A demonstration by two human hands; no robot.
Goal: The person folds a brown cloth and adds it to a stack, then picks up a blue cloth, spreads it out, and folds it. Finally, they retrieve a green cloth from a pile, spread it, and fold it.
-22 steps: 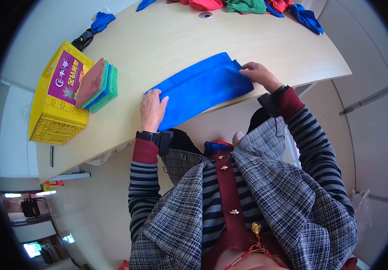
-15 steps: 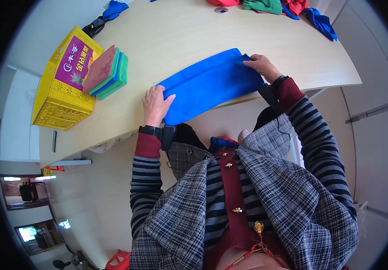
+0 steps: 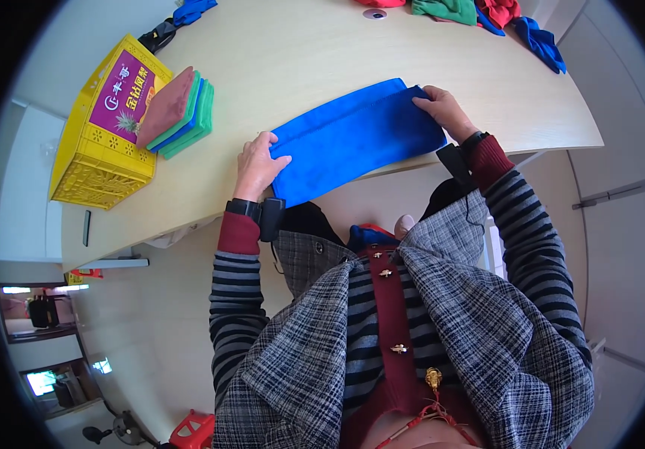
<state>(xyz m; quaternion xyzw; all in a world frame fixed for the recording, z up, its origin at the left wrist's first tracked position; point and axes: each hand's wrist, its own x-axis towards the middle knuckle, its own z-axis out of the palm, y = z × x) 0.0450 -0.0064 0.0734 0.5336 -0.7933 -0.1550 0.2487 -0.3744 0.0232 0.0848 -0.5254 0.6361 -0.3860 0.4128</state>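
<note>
The right hand (image 3: 448, 112) is pinching the blue cloth (image 3: 356, 142) at its two o'clock corner, and the left hand (image 3: 256, 168) is grasping the nine o'clock end, thumb on top. The folded cloth is resting at the table's (image 3: 300, 60) near edge, while a folded stack (image 3: 180, 112) and yellow crate (image 3: 105, 170) are sitting toward nine and a coloured heap (image 3: 496, 11) is lying toward one.

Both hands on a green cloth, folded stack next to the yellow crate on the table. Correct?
No: the cloth is blue, not green, per the head view. Rest holds: left hand and right hand on it, folded stack next to the yellow crate.
</note>
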